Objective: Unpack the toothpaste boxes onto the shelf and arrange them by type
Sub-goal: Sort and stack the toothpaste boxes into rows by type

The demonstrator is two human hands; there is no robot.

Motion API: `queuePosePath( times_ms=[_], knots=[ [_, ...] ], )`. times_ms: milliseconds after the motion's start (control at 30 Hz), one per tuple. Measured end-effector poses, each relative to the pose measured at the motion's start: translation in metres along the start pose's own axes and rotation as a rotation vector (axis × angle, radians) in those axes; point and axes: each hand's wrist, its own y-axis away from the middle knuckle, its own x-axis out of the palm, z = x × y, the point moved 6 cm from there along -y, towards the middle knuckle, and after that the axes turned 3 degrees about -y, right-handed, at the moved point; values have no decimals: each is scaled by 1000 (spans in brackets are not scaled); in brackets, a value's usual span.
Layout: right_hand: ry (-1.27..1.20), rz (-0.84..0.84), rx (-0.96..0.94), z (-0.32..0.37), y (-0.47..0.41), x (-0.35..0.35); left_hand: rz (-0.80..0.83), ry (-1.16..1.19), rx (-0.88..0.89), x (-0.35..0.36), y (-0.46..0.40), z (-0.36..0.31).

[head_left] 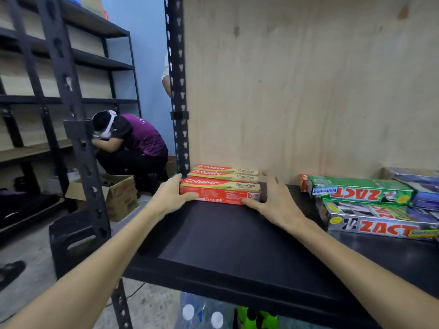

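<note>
Squaring Colgate box (219, 189) at shelf's (237, 245) back-left corner | left hand (171, 195) fingers gripping end, right hand (275, 200) fingers splayed, grasping nothing | uneven push: skewed row (225, 173) behind.

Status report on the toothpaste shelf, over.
Left hand grips front Colgate box at left end; right hand presses right end. Box on shelf, two Colgate boxes behind. Zact boxes apart at right, path unblocked.
</note>
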Motion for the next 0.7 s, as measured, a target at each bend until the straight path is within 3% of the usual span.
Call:
queuePosePath(
  times_ms=[167, 300, 700],
  knots=[
    [-26, 80, 51, -12, -20, 0, 27, 60, -33, 5, -32, 10],
    [-159, 213, 89, -21, -29, 3, 166, 139, 37, 9, -43, 13],
    [-270, 294, 64, -29, -39, 16, 169, 210, 101, 9, -42, 20]
  ],
)
